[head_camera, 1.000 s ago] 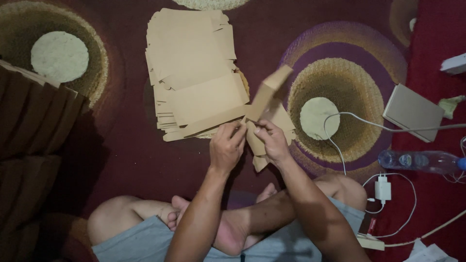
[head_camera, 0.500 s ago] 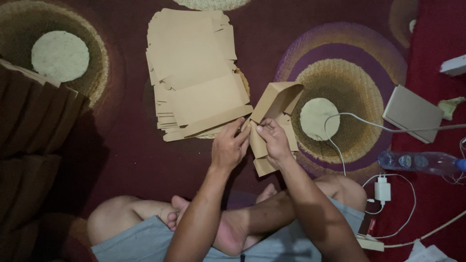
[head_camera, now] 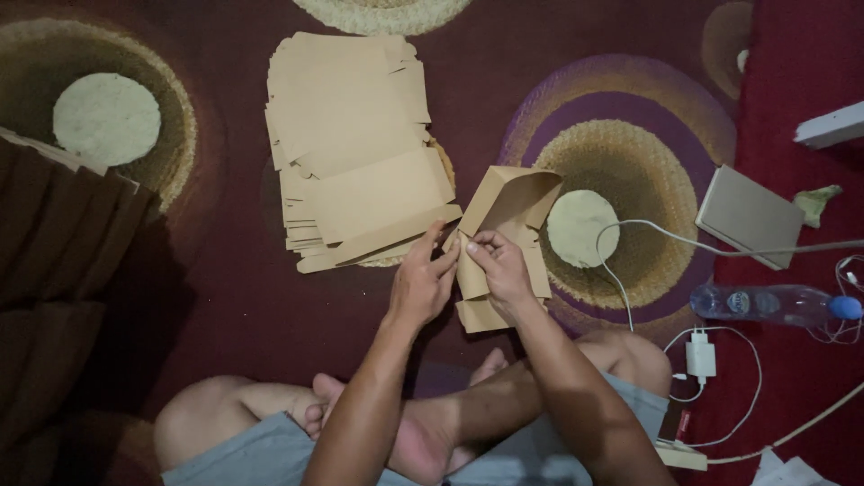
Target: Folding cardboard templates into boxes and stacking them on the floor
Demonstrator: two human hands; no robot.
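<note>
The half-folded brown cardboard box (head_camera: 506, 216) has opened since a second ago; left hand (head_camera: 421, 281) and right hand (head_camera: 498, 267) pinch its edge, apparently, beside the flat brown cardboard stack (head_camera: 355, 144).

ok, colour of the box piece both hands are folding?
Plain kraft brown, no print, on the cardboard box held by the left hand and right hand; head view.

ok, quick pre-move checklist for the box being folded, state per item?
1. Both hands on the brown box blank: ok, left hand and right hand pinch it.
2. Far end opened into a pocket: ok.
3. Near flaps tucked: cannot tell, hidden by the fingers.
4. Flat stack apart from the blank: ok.
5. White cable off the blank: ok, it lies just beside it.
</note>
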